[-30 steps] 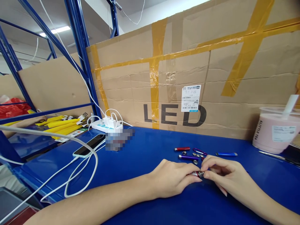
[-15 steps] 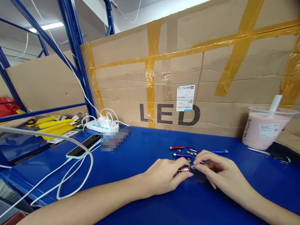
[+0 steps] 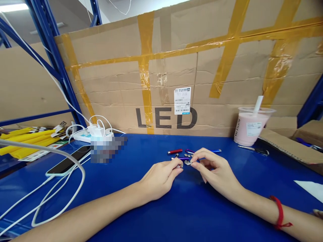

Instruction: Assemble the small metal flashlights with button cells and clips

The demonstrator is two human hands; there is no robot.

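Observation:
My left hand (image 3: 163,176) is closed around a small red metal flashlight tube (image 3: 179,166); mostly its silver end shows past the thumb and forefinger. Opposite it, my right hand (image 3: 217,169) pinches a small silver piece (image 3: 191,163) between thumb and fingertips, its exact kind too small to tell. Silver button cells (image 3: 186,162) lie between the two hands. Just behind them are a purple tube (image 3: 179,158), a red tube (image 3: 175,152), a small silver ring-like part (image 3: 177,155) and a carabiner clip (image 3: 189,151). A blue tube (image 3: 214,151) lies partly behind my right hand.
A cup of pink drink (image 3: 249,129) with a straw stands at the back right, a dark pen-like object (image 3: 254,150) before it. On the left lie a phone (image 3: 68,161), white cables (image 3: 54,198) and a power strip (image 3: 83,135). A cardboard wall (image 3: 121,87) closes the back.
The view has swung to the right, so everything appears further left. The red tube in my left hand now shows mainly its end, and my hands stay close together with a small gap.

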